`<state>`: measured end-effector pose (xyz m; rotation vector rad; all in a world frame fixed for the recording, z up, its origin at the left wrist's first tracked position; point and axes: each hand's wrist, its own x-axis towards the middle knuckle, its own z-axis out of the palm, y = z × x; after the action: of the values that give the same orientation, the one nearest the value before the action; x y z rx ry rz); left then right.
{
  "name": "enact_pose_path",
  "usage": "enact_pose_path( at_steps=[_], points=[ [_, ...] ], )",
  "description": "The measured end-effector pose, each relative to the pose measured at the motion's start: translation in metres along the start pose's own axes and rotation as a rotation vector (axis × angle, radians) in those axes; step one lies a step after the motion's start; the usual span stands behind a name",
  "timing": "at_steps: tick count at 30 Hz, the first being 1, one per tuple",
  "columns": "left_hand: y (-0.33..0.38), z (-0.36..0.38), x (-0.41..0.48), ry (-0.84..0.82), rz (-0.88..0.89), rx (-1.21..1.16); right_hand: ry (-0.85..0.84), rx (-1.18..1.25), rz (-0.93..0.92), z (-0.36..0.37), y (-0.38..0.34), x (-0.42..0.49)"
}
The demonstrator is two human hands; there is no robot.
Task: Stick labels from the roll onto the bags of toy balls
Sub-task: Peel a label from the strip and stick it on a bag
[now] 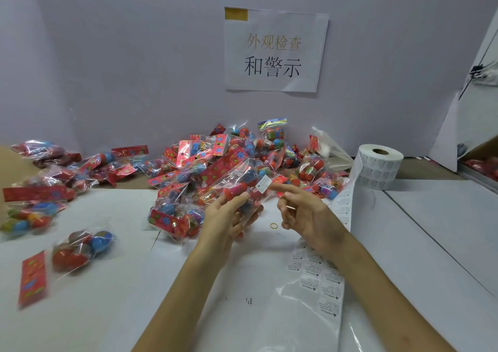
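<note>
Bags of toy balls lie heaped (229, 160) along the table's (431, 243) far edge, against the pale wall, with more of them strewn toward the far left corner. One bag (242, 181) is lifted above the middle of the table: the left hand (226, 216) grips its lower end, thumb on top and fingers curled underneath, so the clear plastic and its red printed header tilt up and away toward the heap. A small white label (263, 184) sits on the upper face of that bag. The right hand (304, 216) is loosely open and holds nothing; its index finger (283, 188) stretches out with the tip touching the bag just beside the label, while the other fingers curl in toward the palm.

The label roll (380, 167) stands on end near the far right corner, and its backing strip (323, 270) runs from it down toward the near edge, passing under the right wrist, with rows of printed labels on it (the print is too small to read). A single bag (78, 252) lies flat near the left edge, apart from the rest. A yellow rubber band (273, 226) rests on the white surface between the two hands. A paper sign (275, 52) with large characters is fixed to the wall above the heap.
</note>
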<state>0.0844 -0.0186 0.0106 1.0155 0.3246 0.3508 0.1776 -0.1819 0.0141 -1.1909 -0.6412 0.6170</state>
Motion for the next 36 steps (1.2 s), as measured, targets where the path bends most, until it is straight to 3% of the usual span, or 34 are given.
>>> enact_pose_path(
  at_steps=[36],
  points=[
    [0.0025,-0.0004,-0.0022,0.008,0.002,-0.049,0.003,-0.2,0.01,0.0043,0.005,0.0011]
  ],
)
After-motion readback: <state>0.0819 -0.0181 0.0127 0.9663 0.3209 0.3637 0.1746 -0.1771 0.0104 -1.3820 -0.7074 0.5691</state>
